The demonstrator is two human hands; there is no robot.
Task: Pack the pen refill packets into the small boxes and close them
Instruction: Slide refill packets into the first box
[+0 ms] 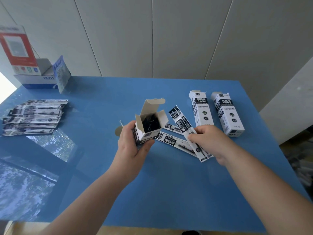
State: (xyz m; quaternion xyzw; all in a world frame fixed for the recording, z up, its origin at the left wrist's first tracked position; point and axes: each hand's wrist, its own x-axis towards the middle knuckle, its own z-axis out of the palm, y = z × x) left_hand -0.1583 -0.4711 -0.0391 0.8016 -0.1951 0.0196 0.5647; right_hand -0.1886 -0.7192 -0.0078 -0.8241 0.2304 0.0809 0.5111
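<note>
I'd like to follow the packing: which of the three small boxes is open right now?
The box in the left hand, its top flaps up; the two boxes lying flat on the table aren't.

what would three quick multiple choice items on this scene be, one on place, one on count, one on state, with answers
1. Where does the packet pile lie?
A. table's left side
B. between the two lying boxes
C. inside the held box

2. How many boxes lie flat at the right?
A. one
B. two
C. four

3. The held box's top is:
A. taped
B. open
C. crushed

Answers:
1. A, the pile sits far left on the blue table.
2. B, one box and another box lie side by side.
3. B, the left hand holds the open box, flaps up; the right hand pinches a packet.
</note>
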